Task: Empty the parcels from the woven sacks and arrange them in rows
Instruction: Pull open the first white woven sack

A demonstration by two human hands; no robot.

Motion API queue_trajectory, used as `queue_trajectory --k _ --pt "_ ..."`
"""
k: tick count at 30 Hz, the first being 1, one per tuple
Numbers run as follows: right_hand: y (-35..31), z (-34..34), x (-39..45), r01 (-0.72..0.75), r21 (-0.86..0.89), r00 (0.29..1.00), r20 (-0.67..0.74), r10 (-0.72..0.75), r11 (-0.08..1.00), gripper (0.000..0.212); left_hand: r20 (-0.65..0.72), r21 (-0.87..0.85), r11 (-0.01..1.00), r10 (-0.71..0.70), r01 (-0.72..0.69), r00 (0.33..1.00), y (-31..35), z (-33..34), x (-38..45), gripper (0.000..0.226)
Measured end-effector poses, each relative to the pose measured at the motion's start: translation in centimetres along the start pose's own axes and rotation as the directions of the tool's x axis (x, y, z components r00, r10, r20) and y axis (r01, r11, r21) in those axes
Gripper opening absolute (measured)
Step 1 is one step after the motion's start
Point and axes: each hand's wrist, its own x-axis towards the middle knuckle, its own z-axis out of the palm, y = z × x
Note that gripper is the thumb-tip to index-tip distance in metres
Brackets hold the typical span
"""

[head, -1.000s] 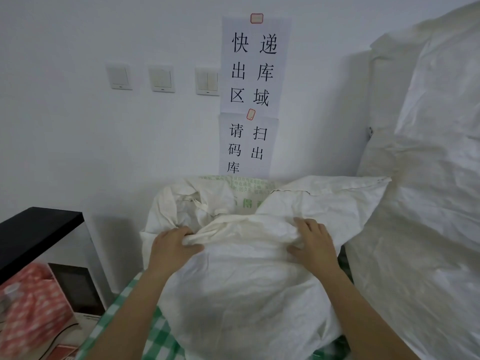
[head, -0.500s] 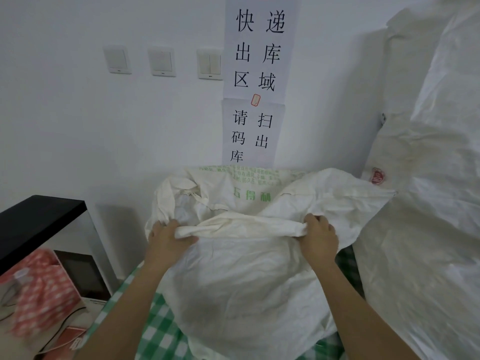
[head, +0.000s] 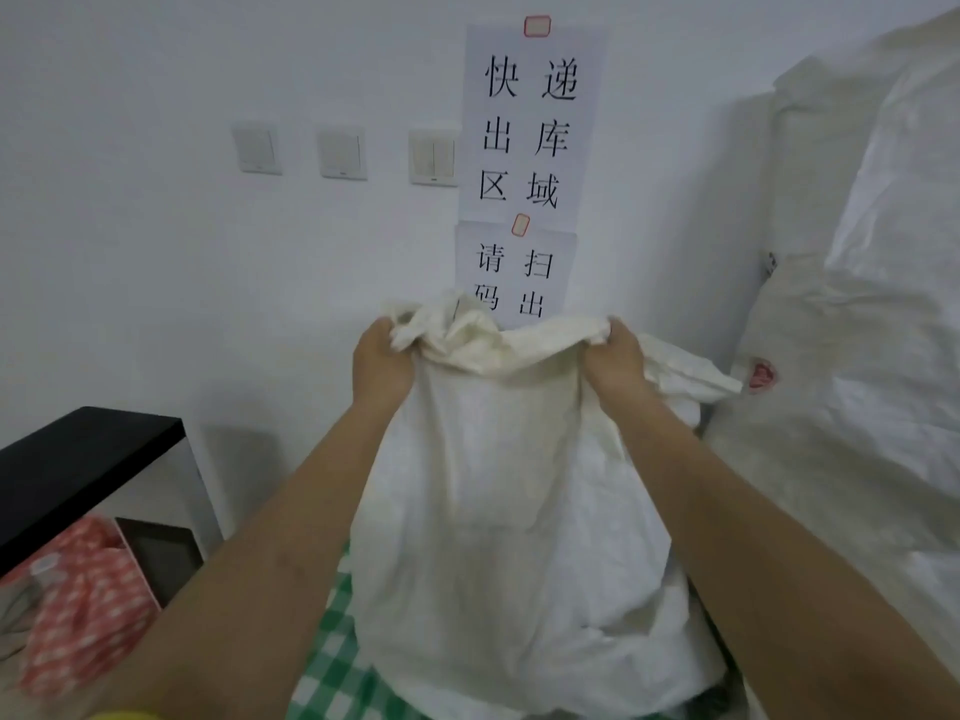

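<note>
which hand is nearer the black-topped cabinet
Left. The left hand grips the white woven sack's top edge on the side toward the black-topped cabinet; the right hand grips it farther away.

Two printed paper signs [head: 530, 122] with black Chinese characters hung on the white wall [head: 156, 252], one above the other. Left of them sat three light switches [head: 343, 152] in a row. A black-topped cabinet [head: 78, 459] stood at lower left beside red checked fabric [head: 78, 615]. Green checked cloth [head: 332, 662] lay below.
</note>
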Motion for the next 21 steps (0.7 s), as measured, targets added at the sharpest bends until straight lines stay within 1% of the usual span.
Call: queue_trajectory --k 1,2,3,4,5,6,7,8,9,10,11,13,15,16,19,21 --pt "-1.9 -0.3 0.5 0.058 0.158 0.998 -0.025 -0.055 0.986 0.017 -0.047 -0.127 0.991 0.036 -0.041 0.998 2.4 -0.3 0.7 0.014" --pt "-3.7 -0.6 0.4 0.118 0.277 0.993 -0.034 -0.113 0.954 0.015 -0.1 -0.239 0.968 0.054 -0.077 0.994 4.6 -0.5 1.0 0.024" --pt "-4.9 -0.6 -0.2 0.174 0.34 0.984 -0.016 -0.179 0.924 0.017 -0.126 -0.317 0.943 0.061 -0.098 0.99 6.2 -0.4 1.0 0.03" --pt "-5.2 -0.4 -1.1 0.209 0.342 0.972 0.029 -0.233 0.916 0.015 -0.104 -0.336 0.936 0.075 -0.106 0.992 7.2 -0.2 0.6 0.031" --pt "-4.4 0.1 -1.6 0.218 0.268 0.964 0.091 -0.25 0.938 0.007 -0.052 -0.304 0.947 0.097 -0.108 0.994 7.1 0.3 0.2 0.029" --pt "-3.2 0.6 -2.1 0.216 0.132 0.96 0.151 -0.235 0.968 0.008 0.035 -0.232 0.968 0.109 -0.098 0.993 6.5 1.1 -0.2 0.023" --pt "-1.7 1.1 -2.3 0.186 -0.03 0.958 0.227 -0.175 0.982 0.013 0.14 -0.121 0.99 0.091 -0.074 0.986 5.4 1.9 -0.6 0.016" --pt "-0.3 1.4 -2.5 0.129 -0.171 0.952 0.298 -0.074 0.977 0.015 0.251 -0.016 0.999 0.042 -0.039 0.967 4.3 2.4 -1.1 0.009" --pt "0.7 1.3 -2.7 0.075 -0.27 0.936 0.35 0.025 0.96 0.017 0.329 0.043 0.999 -0.002 -0.013 0.944 3.3 2.6 -1.5 0.009" --pt "1.2 1.0 -2.8 0.055 -0.311 0.925 0.374 0.069 0.949 0.02 0.371 0.054 0.999 -0.028 0.008 0.928 2.8 2.6 -1.7 0.012" --pt "1.2 0.6 -2.9 0.049 -0.318 0.923 0.376 0.078 0.947 0.023 0.373 0.034 0.999 -0.036 0.025 0.927 2.5 2.5 -1.8 0.014" --pt "1.1 0.0 -3.0 0.056 -0.303 0.925 0.376 0.065 0.951 0.019 0.337 -0.032 0.999 -0.025 0.037 0.941 2.5 2.0 -1.9 0.015" --pt "0.9 -0.6 -3.1 0.073 -0.32 0.903 0.423 0.073 0.945 0.014 0.343 -0.043 0.998 -0.035 0.054 0.939 2.3 1.5 -2.0 0.019" --pt "1.0 -0.9 -3.2 0.078 -0.321 0.884 0.46 0.084 0.944 0.017 0.354 -0.028 0.997 -0.055 0.069 0.934 2.0 1.3 -2.1 0.02" --pt "1.7 -1.6 -3.9 0.057 -0.264 0.855 0.51 0.089 0.963 0.04 0.323 0.029 0.995 -0.099 0.095 0.941 1.1 1.0 -2.4 0.026" --pt "2.8 -2.0 -4.7 0.064 -0.186 0.886 0.464 0.03 0.981 0.055 0.271 0.04 0.994 -0.104 0.097 0.957 0.5 0.6 -2.7 0.032"
